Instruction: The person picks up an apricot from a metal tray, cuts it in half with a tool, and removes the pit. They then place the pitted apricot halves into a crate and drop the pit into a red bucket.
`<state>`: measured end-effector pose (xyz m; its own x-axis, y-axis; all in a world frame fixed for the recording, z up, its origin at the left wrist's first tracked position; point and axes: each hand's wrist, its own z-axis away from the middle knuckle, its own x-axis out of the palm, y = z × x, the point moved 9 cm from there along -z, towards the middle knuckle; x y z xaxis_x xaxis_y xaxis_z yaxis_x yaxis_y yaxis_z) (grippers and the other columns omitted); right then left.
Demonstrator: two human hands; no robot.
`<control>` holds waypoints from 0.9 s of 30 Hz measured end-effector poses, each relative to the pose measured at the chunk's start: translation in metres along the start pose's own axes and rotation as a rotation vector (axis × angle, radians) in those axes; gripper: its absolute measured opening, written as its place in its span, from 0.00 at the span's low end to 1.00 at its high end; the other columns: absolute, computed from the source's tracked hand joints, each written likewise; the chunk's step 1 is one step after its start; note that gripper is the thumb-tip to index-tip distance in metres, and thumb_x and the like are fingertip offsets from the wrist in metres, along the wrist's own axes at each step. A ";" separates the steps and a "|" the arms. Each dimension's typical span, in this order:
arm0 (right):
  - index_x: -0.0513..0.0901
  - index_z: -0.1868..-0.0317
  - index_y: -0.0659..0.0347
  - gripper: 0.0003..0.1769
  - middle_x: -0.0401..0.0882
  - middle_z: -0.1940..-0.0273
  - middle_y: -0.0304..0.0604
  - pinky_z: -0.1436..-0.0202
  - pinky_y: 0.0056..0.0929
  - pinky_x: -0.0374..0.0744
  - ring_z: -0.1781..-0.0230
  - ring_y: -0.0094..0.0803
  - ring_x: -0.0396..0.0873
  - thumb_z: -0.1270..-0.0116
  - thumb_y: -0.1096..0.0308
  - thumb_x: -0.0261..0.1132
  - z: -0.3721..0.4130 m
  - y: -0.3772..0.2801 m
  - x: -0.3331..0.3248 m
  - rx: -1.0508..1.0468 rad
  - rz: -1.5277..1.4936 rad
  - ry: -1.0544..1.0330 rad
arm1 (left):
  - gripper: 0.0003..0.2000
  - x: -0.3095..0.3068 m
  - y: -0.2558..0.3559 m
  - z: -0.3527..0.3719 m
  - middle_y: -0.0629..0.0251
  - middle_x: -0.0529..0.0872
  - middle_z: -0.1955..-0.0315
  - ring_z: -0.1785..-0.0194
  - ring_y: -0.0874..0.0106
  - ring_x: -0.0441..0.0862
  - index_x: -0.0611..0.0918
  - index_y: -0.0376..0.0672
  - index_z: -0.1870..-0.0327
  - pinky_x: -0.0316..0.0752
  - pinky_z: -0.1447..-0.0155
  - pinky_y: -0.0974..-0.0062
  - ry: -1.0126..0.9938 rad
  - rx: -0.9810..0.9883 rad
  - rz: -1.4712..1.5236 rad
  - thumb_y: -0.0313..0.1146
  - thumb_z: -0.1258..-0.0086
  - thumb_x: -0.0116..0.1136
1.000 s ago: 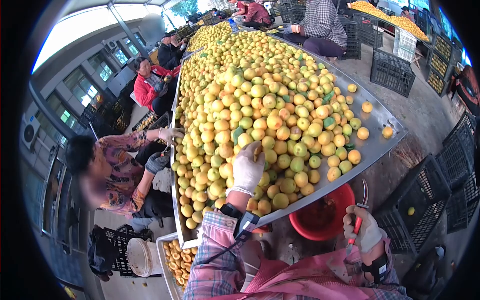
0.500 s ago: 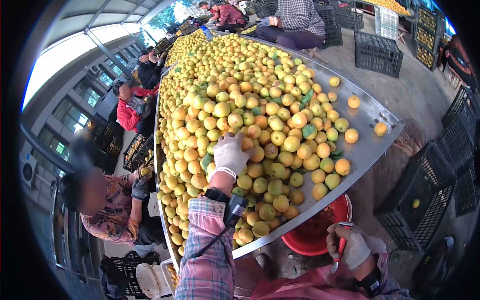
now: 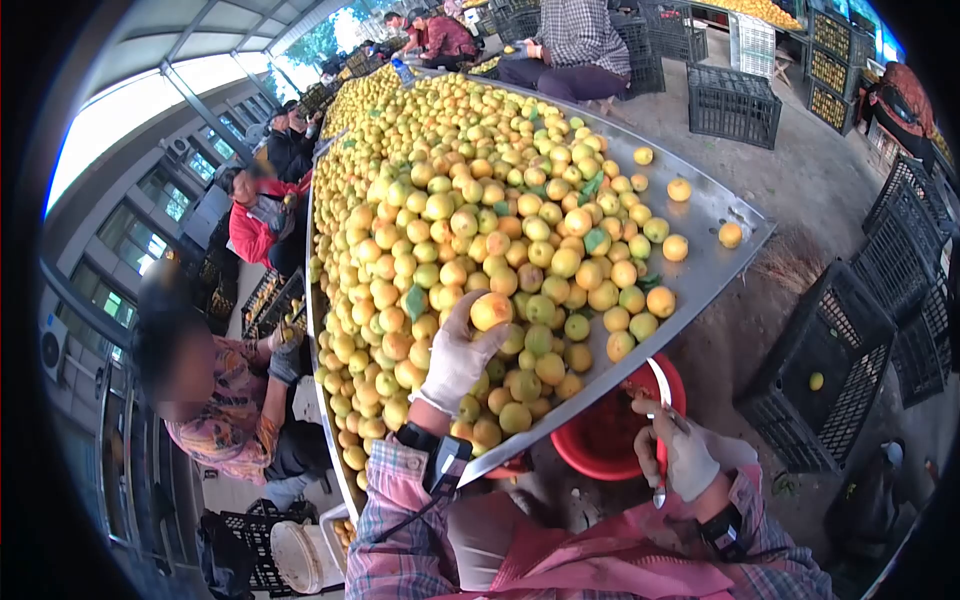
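Observation:
A yellow-orange apricot [image 3: 491, 311] sits in the fingers of my gloved left hand [image 3: 455, 355], which is closed around it over the near part of the apricot heap [image 3: 450, 200]. Loose apricots and a few green leaves lie about that hand. My gloved right hand [image 3: 685, 455] grips a red-handled metal tool [image 3: 661, 462] beside the table's near edge. The tool's lower metal end points down; its upper part is largely hidden by the fingers. Just behind my right hand is a red basin [image 3: 600, 455] below the table edge.
The metal table [image 3: 690, 235] comes to a corner at the right, with a few stray apricots there. Black crates [image 3: 825, 365] stand on the floor to the right. Several people work around the table, one with a patterned sleeve [image 3: 230, 440] at the left. A white bucket [image 3: 300, 555] stands lower left.
My left hand has drawn back from the heap toward me and now holds an apricot. My right hand has shifted left and slightly up with the tool. The view has shifted a little.

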<state>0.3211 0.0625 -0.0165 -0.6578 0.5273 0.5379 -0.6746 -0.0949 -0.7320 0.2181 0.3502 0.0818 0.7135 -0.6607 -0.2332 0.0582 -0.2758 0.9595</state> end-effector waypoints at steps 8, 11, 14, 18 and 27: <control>0.74 0.55 0.63 0.12 0.72 0.73 0.36 0.72 0.21 0.71 0.79 0.22 0.67 0.23 0.61 0.55 0.021 -0.008 0.053 -0.101 0.397 -0.227 | 0.39 0.049 0.017 0.128 0.65 0.78 0.48 0.49 0.74 0.79 0.66 0.37 0.32 0.78 0.44 0.73 -0.140 -0.205 0.477 0.45 0.40 0.72; 0.74 0.63 0.65 0.11 0.71 0.69 0.38 0.61 0.25 0.70 0.69 0.27 0.68 0.26 0.65 0.59 0.026 -0.011 0.059 -0.290 0.651 -0.223 | 0.41 0.057 0.010 0.155 0.67 0.79 0.50 0.52 0.76 0.78 0.68 0.36 0.33 0.77 0.48 0.78 -0.162 -0.258 0.474 0.48 0.44 0.75; 0.71 0.64 0.67 0.15 0.70 0.69 0.46 0.62 0.32 0.72 0.71 0.40 0.71 0.27 0.62 0.60 0.040 -0.017 0.072 -0.486 0.833 -0.332 | 0.42 0.062 0.018 0.171 0.68 0.79 0.52 0.53 0.77 0.78 0.69 0.36 0.34 0.76 0.49 0.79 -0.157 -0.251 0.444 0.52 0.45 0.75; 0.73 0.63 0.65 0.15 0.68 0.70 0.42 0.66 0.30 0.70 0.73 0.33 0.67 0.27 0.60 0.61 0.058 -0.018 0.081 -0.495 0.990 -0.376 | 0.44 0.067 0.022 0.185 0.67 0.79 0.52 0.53 0.78 0.77 0.69 0.36 0.35 0.75 0.48 0.79 -0.192 -0.273 0.462 0.57 0.47 0.74; 0.71 0.62 0.65 0.19 0.72 0.70 0.52 0.65 0.42 0.73 0.68 0.54 0.76 0.28 0.55 0.60 0.065 -0.013 0.083 -0.546 1.107 -0.368 | 0.40 0.075 0.022 0.197 0.68 0.78 0.50 0.48 0.77 0.75 0.70 0.37 0.35 0.71 0.42 0.77 -0.212 -0.246 0.410 0.55 0.41 0.71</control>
<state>0.2542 0.0526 0.0649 -0.8884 0.1196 -0.4433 0.4531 0.0721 -0.8885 0.1352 0.1577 0.0542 0.5569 -0.8137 0.1668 -0.0158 0.1904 0.9816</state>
